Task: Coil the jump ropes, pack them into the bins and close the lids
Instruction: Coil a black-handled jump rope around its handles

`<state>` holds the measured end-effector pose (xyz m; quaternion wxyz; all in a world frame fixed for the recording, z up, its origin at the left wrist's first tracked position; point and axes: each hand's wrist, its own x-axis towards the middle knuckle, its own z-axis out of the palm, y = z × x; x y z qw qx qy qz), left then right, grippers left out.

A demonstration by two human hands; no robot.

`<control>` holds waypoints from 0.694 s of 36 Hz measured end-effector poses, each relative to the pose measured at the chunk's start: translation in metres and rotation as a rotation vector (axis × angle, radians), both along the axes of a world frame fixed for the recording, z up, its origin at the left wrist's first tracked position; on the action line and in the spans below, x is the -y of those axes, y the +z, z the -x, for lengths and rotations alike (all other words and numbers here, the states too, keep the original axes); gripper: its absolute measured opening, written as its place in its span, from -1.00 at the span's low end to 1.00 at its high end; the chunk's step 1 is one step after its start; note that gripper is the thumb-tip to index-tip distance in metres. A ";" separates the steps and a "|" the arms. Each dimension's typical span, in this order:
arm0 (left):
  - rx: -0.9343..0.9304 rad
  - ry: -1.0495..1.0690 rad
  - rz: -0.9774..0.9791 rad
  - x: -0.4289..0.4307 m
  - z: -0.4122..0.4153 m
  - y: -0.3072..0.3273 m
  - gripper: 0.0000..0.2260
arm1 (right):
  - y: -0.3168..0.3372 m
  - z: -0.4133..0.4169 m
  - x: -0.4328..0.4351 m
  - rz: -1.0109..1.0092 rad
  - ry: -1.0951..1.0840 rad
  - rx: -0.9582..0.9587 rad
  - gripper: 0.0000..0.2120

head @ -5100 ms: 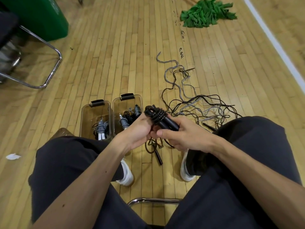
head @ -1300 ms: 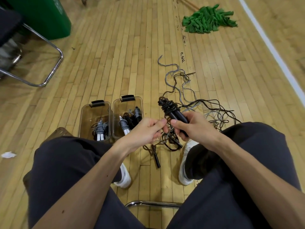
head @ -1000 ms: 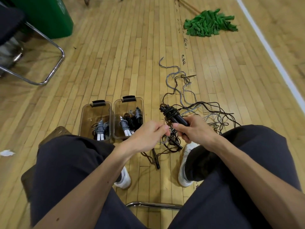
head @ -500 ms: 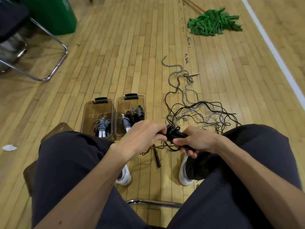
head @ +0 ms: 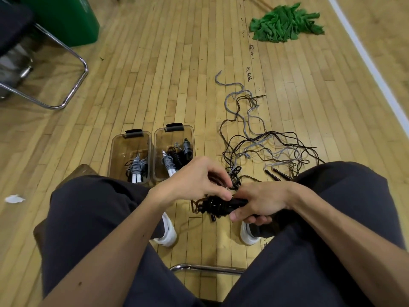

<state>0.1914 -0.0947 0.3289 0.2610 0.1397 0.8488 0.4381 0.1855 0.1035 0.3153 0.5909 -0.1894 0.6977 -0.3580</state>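
While the person sits with knees apart, a chrome chair rail (head: 208, 268) shows nearest, between the dark trouser legs, and two white shoes (head: 166, 233) rest on the wooden floor (head: 155, 85) just beyond it. Above the shoes, between the knees, both hands meet on a black jump rope (head: 215, 206) wound into a tight bundle. The right hand (head: 259, 203) grips the bundle's handle end, fingers and thumb curled round it, so the coil sticks out to the left of the fist. The left hand (head: 194, 182) comes over the top with fingers bent, thumb and fingertips pinching the cord right at the coil; a few loose loops hang below the bundle. Beyond the left hand, a left bin (head: 128, 147) and a right bin (head: 172, 138), both clear and open-topped, stand just beside each other on the floor, coiled grey ropes in the first, grey and black in the second. To their right a tangle of loose ropes (head: 265, 149), black and grey, sprawls over the boards, two black handles (head: 276, 175) at its near side by the right knee. Farther off are a white scrap (head: 14, 198) at the left, a metal chair frame (head: 73, 56), a green container (head: 64, 18) and a green mop head (head: 285, 23)
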 end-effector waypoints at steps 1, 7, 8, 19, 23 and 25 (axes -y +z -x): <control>0.044 -0.003 -0.024 0.000 0.002 0.000 -0.81 | 0.001 -0.001 0.000 0.014 0.011 0.011 -0.70; 0.212 -0.031 -0.166 0.005 0.007 -0.001 -0.83 | 0.007 -0.001 0.000 0.103 0.045 0.081 -0.57; 0.232 -0.026 -0.192 0.006 0.008 -0.001 -0.84 | 0.008 -0.001 0.000 0.122 0.040 0.085 -0.60; 0.491 0.126 -0.484 0.001 0.007 0.001 -0.95 | 0.012 0.000 -0.006 0.338 -0.097 0.064 -0.78; 0.550 0.159 -0.558 0.000 0.006 0.000 -0.88 | 0.014 -0.001 -0.007 0.375 -0.146 0.024 -0.76; 0.562 0.199 -0.594 -0.002 0.005 -0.001 -0.85 | 0.016 -0.002 -0.006 0.385 -0.203 0.008 -0.70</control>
